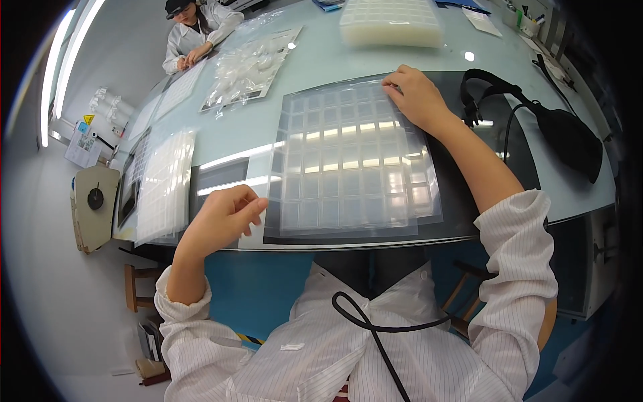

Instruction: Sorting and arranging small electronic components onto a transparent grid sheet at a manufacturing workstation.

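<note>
A clear plastic sheet with rows of square pockets [348, 164] lies in front of me, overlapping another such sheet [425, 191] that shows along its right side. My right hand [416, 99] is at the far right corner, thumb and fingers pinched on the sheet's edge. Just off the sheet's left edge hovers my left hand [224, 218], its fingers curled in and the thumb close to the forefinger. Nothing shows in it.
A stack of similar clear sheets [166, 181] sits to the left, and a thick pale stack [392, 25] at the back. Bagged clear plastic [251, 67] lies far left, near a co-worker [194, 33]. A black strapped pouch [569, 137] rests at right.
</note>
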A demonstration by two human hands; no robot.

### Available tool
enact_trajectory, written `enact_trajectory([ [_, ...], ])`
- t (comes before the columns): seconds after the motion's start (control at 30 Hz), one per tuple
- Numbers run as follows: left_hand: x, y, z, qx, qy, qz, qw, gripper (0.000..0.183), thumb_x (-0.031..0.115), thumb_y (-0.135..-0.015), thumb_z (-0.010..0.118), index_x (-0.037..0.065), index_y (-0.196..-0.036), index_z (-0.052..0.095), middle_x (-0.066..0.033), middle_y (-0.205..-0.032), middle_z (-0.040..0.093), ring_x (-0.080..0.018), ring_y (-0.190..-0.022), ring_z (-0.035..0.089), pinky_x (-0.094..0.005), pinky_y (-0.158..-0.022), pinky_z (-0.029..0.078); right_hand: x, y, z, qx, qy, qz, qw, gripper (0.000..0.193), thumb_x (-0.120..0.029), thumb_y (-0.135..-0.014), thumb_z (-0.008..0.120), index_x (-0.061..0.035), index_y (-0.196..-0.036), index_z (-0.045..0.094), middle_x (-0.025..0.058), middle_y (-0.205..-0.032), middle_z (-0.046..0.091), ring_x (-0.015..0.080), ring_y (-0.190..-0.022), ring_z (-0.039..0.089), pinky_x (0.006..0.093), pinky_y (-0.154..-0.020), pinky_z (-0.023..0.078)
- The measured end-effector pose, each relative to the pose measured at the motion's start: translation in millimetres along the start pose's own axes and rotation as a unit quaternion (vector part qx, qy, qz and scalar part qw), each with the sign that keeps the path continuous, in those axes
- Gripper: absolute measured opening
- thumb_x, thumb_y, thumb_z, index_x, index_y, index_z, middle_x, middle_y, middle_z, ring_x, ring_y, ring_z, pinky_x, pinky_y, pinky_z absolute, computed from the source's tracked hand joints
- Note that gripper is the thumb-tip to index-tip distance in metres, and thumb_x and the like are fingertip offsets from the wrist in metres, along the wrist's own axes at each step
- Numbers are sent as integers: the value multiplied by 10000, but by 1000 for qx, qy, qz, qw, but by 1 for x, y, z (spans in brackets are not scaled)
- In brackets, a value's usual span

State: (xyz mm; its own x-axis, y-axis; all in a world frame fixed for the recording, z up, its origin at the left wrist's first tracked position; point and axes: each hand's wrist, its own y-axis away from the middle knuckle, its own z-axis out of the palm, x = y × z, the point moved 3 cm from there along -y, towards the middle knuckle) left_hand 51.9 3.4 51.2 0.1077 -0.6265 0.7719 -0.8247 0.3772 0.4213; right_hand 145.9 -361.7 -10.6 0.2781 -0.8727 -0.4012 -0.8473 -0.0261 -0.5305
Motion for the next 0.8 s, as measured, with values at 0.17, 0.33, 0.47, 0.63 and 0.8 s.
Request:
enact_trajectory([
  [0.17, 40, -34, -6, 233, -276, 174, 916, 257, 213, -956, 647, -41, -921, 637, -171, -721, 652, -296, -644, 627, -382, -629, 489, -10, -8, 7, -21, 62, -32, 997, 149, -150, -939, 606, -57, -977, 716, 97, -1001, 640, 309, -980, 626, 407, -847, 521],
  [0.33, 70, -113, 16, 123, -177, 341, 915, 219, 190, -963, 629, -27, -972, 655, -136, -831, 692, -220, -732, 640, -333, -704, 517, -15, -9, 6, -23, 76, -32, 996, 96, -114, -920, 623, -35, -960, 658, 94, -1001, 624, 308, -969, 623, 413, -825, 521],
  [0.47, 76, -175, 27, 36, 34, 325, 944, 212, 177, -974, 613, -17, -1048, 657, -87, -905, 699, -144, -781, 636, -295, -723, 521, -17, -5, 4, 16, 49, -61, 997, 107, -110, -912, 634, -36, -989, 638, 97, -986, 613, 305, -966, 618, 412, -820, 519],
  [0.63, 63, -206, 40, 24, 125, 249, 960, 205, 163, -1009, 575, 16, -1136, 642, -32, -950, 665, -88, -804, 578, -242, -759, 494, -20, -5, 2, -22, 39, -48, 998, 70, -71, -892, 660, -37, -951, 643, 94, -989, 614, 298, -966, 603, 385, -834, 506],
  [0.8, 61, -204, 44, 39, 123, 266, 955, 197, 136, -1000, 563, 14, -1134, 640, -25, -942, 656, -80, -813, 566, -235, -770, 486, -18, -6, -1, -16, 46, -77, 996, 89, -45, -873, 676, -32, -957, 652, 93, -995, 628, 294, -976, 601, 372, -846, 499],
])
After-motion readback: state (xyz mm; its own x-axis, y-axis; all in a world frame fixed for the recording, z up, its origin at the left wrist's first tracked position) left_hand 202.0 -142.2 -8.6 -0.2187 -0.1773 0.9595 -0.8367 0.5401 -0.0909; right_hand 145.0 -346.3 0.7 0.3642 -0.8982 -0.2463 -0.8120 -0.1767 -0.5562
